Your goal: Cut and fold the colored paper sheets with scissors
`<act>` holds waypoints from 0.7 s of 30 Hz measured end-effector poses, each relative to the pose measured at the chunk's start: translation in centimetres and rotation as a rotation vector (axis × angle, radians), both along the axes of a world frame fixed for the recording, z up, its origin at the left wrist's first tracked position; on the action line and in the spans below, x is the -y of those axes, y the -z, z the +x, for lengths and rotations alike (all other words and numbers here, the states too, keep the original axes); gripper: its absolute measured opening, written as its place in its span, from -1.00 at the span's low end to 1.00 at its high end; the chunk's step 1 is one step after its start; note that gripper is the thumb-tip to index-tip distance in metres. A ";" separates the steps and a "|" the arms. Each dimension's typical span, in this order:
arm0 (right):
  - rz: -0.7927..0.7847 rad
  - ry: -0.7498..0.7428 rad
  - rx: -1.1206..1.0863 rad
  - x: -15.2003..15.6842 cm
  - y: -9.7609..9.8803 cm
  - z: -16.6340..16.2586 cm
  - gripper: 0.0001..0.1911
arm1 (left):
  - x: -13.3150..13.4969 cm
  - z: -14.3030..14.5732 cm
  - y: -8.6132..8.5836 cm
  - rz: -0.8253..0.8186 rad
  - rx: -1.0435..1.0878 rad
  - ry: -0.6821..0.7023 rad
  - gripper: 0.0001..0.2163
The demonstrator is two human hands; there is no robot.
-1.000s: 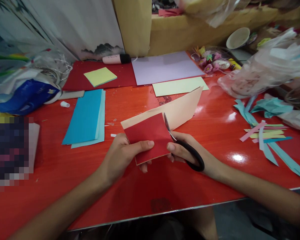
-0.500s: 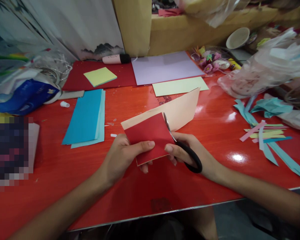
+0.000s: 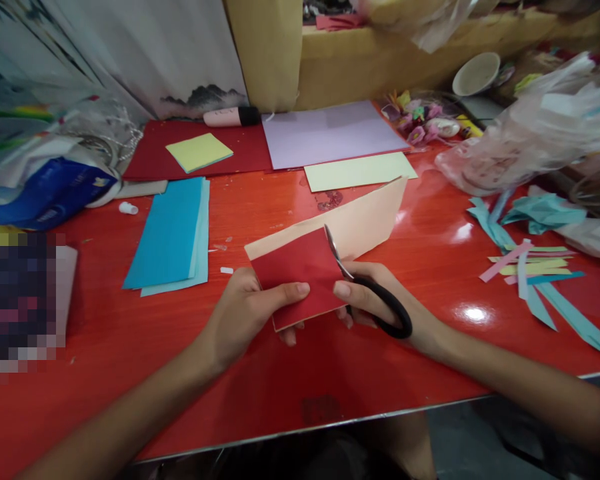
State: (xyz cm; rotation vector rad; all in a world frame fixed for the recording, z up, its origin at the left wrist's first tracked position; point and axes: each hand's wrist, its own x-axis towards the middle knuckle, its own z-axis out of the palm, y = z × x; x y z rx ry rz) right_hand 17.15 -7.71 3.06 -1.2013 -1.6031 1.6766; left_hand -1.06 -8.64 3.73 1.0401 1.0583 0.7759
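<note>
My left hand (image 3: 247,310) pinches a folded sheet of paper (image 3: 300,270), red on the near face and pale peach on the far face, thumb on top and fingers beneath. My right hand (image 3: 375,300) grips black-handled scissors (image 3: 375,297), with the metal blades (image 3: 334,252) biting into the paper's right edge. The peach flap (image 3: 365,220) stretches away to the upper right. Both hands hover just above the glossy red table (image 3: 290,380).
A stack of blue sheets (image 3: 173,233) lies to the left, a yellow pad (image 3: 199,151) on dark red card, and lilac (image 3: 330,133) and pale green sheets (image 3: 357,171) behind. Cut paper strips (image 3: 535,267) and plastic bags (image 3: 525,133) crowd the right. A blue packet (image 3: 50,193) sits far left.
The scissors' handle has shifted slightly while the blades work at the paper's right edge; the peach flap has lifted a little. My left hand holds steady.
</note>
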 end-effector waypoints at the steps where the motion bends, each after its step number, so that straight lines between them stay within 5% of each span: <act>1: -0.003 -0.013 -0.006 0.0 -0.1 0.1 -0.57 | 0.0 0.0 0.0 0.007 0.009 0.007 -0.85; 21: -0.005 0.023 0.005 0.3 0.3 0.0 -0.66 | 0.0 0.1 0.1 -0.009 0.063 0.011 -0.88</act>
